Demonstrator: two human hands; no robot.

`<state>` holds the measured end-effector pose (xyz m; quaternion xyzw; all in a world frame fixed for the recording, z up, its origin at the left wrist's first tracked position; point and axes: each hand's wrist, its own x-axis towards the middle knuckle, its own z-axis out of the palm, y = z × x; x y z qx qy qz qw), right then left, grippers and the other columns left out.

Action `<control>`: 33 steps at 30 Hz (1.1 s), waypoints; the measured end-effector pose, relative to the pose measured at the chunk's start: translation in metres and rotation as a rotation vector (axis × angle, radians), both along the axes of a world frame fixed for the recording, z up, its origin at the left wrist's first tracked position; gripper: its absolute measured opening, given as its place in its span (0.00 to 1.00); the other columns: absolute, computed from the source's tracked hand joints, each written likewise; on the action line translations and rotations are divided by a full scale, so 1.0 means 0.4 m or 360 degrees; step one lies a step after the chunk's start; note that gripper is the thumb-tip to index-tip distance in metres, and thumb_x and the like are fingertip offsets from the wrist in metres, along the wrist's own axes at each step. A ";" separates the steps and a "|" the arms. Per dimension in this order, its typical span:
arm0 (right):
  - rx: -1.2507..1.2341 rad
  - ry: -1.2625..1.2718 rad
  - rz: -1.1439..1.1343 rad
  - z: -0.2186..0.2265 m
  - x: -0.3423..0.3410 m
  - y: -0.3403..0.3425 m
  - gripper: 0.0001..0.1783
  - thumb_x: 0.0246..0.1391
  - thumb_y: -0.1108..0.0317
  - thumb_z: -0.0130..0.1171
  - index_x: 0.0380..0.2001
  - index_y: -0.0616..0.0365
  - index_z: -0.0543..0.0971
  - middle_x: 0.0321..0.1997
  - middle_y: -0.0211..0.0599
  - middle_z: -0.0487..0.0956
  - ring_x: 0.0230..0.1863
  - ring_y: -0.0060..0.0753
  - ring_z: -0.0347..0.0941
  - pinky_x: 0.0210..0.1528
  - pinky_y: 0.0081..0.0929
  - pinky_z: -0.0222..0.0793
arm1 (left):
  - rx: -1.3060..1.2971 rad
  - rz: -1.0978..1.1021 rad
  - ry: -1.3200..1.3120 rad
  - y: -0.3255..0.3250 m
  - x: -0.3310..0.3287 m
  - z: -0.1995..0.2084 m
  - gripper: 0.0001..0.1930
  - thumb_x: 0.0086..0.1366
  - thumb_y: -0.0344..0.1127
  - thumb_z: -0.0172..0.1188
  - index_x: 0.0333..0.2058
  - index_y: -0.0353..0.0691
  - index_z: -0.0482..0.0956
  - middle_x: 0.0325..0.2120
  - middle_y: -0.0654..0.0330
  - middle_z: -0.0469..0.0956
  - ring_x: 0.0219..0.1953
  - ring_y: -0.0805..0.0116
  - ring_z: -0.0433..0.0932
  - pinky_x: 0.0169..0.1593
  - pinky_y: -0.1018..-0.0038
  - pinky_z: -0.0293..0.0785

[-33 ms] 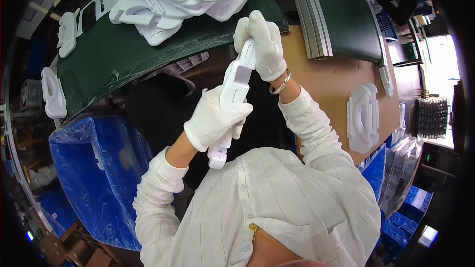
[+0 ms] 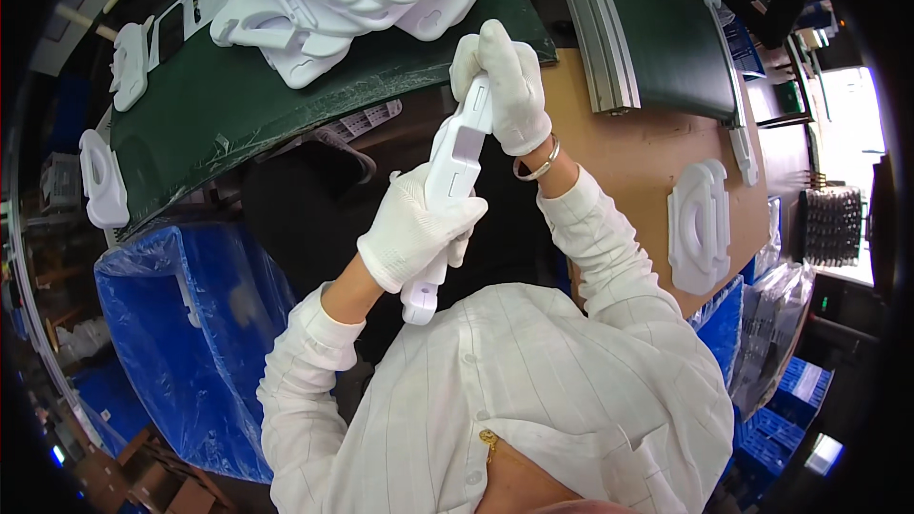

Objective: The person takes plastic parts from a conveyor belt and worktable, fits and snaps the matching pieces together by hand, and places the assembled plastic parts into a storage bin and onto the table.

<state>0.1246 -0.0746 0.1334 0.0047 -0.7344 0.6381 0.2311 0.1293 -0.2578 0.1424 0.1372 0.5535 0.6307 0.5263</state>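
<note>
A long white moulded plastic part [image 2: 454, 174] is held edge-on in front of my chest, tilted with its upper end leaning right. Wrapped round its middle is my white-gloved left hand [image 2: 409, 224], thumb across the near edge. At the upper end, my right hand [image 2: 514, 95], also gloved, is closed on the part, its fingertips pointing up. The part's lower end sticks out below my left hand, close to my shirt. Its broad faces are mostly turned away from view.
Similar white parts lie heaped on the green table [image 2: 181, 157] ahead. Another white part [image 2: 700, 227] rests on the brown board [image 2: 619, 148] at right. A blue plastic-lined bin [image 2: 190, 352] stands at left. A metal-edged green conveyor [image 2: 657, 29] is at far right.
</note>
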 end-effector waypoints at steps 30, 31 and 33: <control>-0.0647 -0.0711 -0.0037 -0.184 0.135 -0.093 0.33 0.66 0.38 0.38 0.38 0.59 0.75 0.36 0.20 0.72 0.37 0.15 0.64 0.44 0.18 0.64 | 0.0861 0.0170 -0.0797 -0.021 -0.037 -0.117 0.15 0.69 0.44 0.49 0.26 0.43 0.65 0.12 0.68 0.58 0.10 0.74 0.55 0.15 0.76 0.54; -0.0609 -0.0622 -0.0097 -0.180 0.138 -0.097 0.33 0.65 0.36 0.37 0.35 0.59 0.74 0.33 0.20 0.70 0.36 0.15 0.61 0.42 0.18 0.63 | 0.0823 0.0181 -0.0705 -0.018 -0.032 -0.113 0.14 0.68 0.40 0.50 0.25 0.42 0.65 0.12 0.66 0.59 0.10 0.74 0.56 0.15 0.75 0.56; -0.0565 -0.0527 -0.0147 -0.179 0.139 -0.090 0.34 0.64 0.35 0.37 0.31 0.58 0.73 0.31 0.20 0.68 0.34 0.15 0.59 0.40 0.18 0.61 | 0.0785 0.0206 -0.0596 -0.010 -0.013 -0.097 0.14 0.69 0.40 0.48 0.24 0.44 0.62 0.12 0.68 0.56 0.10 0.75 0.53 0.15 0.76 0.53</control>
